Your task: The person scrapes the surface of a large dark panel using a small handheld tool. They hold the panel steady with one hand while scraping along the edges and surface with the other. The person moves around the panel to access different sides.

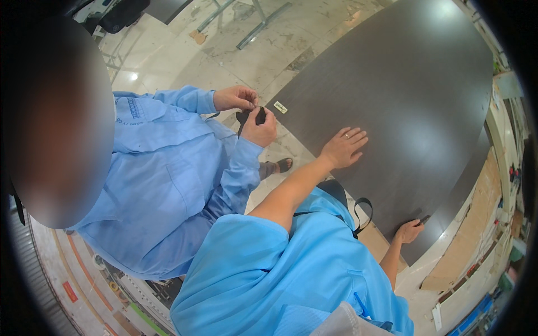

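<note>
A large dark grey-brown board (403, 101) spreads out in front of me. My left hand (344, 148) lies on its near part, palm down with fingers spread, a ring on one finger. Low at the right, my right hand (409, 231) is closed beside the board's near corner. A slim dark thing (425, 219) shows at its fingertips, too small to name. Near the board's left corner is a small pale label (280, 107). A black strap (364, 215) loops out from the front of my blue shirt.
At my left a person in a blue jacket (168, 185) holds a black strap-like item (245, 117) in both hands. That person's sandalled foot (285, 164) stands near the board. Metal legs (263, 25) rest on the tiled floor. A brown strip (471, 224) lies to the right.
</note>
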Tool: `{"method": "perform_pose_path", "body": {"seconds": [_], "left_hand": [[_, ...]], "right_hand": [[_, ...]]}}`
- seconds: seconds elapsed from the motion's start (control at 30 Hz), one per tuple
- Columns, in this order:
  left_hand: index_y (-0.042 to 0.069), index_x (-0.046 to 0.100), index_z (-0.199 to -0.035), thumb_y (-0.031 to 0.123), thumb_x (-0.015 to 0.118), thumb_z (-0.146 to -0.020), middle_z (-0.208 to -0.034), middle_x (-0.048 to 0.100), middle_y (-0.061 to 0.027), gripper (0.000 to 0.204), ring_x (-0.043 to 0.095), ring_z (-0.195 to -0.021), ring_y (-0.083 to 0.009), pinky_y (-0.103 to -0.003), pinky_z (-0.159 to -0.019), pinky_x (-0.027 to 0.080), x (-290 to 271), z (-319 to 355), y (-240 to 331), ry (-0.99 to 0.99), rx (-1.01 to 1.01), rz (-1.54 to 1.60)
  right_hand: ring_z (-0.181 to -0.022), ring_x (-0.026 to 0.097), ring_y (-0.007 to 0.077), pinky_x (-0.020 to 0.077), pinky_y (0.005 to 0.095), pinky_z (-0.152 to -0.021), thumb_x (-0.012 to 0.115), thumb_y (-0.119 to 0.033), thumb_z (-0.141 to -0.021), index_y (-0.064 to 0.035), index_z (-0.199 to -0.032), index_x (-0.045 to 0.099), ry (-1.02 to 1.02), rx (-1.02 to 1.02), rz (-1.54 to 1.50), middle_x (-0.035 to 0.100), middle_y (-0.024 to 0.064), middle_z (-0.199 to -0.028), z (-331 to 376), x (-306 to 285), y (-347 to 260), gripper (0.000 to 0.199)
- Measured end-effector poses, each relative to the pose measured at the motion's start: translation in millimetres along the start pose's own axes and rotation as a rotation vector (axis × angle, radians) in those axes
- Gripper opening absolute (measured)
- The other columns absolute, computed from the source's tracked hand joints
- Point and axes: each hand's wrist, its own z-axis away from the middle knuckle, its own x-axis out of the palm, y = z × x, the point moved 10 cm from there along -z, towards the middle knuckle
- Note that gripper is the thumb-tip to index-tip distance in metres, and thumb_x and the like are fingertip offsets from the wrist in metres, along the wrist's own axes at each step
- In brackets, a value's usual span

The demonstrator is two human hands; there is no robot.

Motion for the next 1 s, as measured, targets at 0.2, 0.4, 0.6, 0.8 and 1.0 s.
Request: {"method": "perform_pose_path", "body": {"seconds": [0.2, 0.4, 0.6, 0.8, 1.0], "left_hand": [[0.018, 0.048, -0.165, 0.045, 0.058, -0.11, -0.173, 0.044, -0.0031, 0.062, 0.035, -0.163, -0.0223, -0.046, -0.138, 0.024, 1.3, -0.7, -0.1, 0.002, 0.005, -0.017], [0.018, 0.048, -0.165, 0.045, 0.057, -0.11, -0.173, 0.044, -0.0029, 0.062, 0.034, -0.163, -0.0218, -0.045, -0.138, 0.023, 2.9, -0.4, -0.8, -0.008, 0.006, -0.022], [0.018, 0.047, -0.166, 0.045, 0.056, -0.111, -0.174, 0.043, -0.003, 0.062, 0.033, -0.164, -0.0217, -0.045, -0.138, 0.023, 3.5, 0.3, -0.6, -0.02, 0.005, -0.032], [0.018, 0.047, -0.166, 0.046, 0.055, -0.111, -0.175, 0.042, -0.003, 0.062, 0.032, -0.164, -0.022, -0.045, -0.138, 0.022, 4.9, -0.3, -0.2, -0.025, 0.003, -0.028], [0.019, 0.048, -0.165, 0.046, 0.057, -0.11, -0.173, 0.043, -0.0031, 0.062, 0.033, -0.163, -0.0222, -0.046, -0.138, 0.022, 4.6, 0.4, -0.6, -0.007, 0.007, -0.016]], "right_hand": [[-0.123, 0.07, 0.0432, 0.054, 0.0565, -0.101, 0.047, -0.049, -0.113, -0.0074, -0.146, 0.058, -0.009, 0.011, -0.01, 0.074, 0.0202, -0.136, 0.9, -0.2, -0.5, 0.054], [-0.124, 0.071, 0.0426, 0.0544, 0.0563, -0.101, 0.047, -0.049, -0.113, -0.0075, -0.146, 0.058, -0.02, 0.022, -0.01, 0.074, 0.0199, -0.136, 1.7, -1.3, -1.3, 0.054], [-0.123, 0.071, 0.0426, 0.0547, 0.0564, -0.1, 0.047, -0.049, -0.113, -0.0076, -0.146, 0.058, -0.019, 0.024, 0.003, 0.074, 0.0198, -0.137, 1.4, 0.6, 0.2, 0.054], [-0.123, 0.071, 0.043, 0.0547, 0.0568, -0.101, 0.046, -0.05, -0.113, -0.0073, -0.146, 0.058, -0.033, 0.026, -0.001, 0.073, 0.02, -0.136, 0.6, 2.5, 1.5, 0.055], [-0.123, 0.071, 0.0435, 0.0548, 0.0573, -0.1, 0.046, -0.05, -0.113, -0.007, -0.146, 0.058, -0.009, 0.008, -0.012, 0.074, 0.0206, -0.136, 2.4, -1.2, -2.4, 0.055]]}}
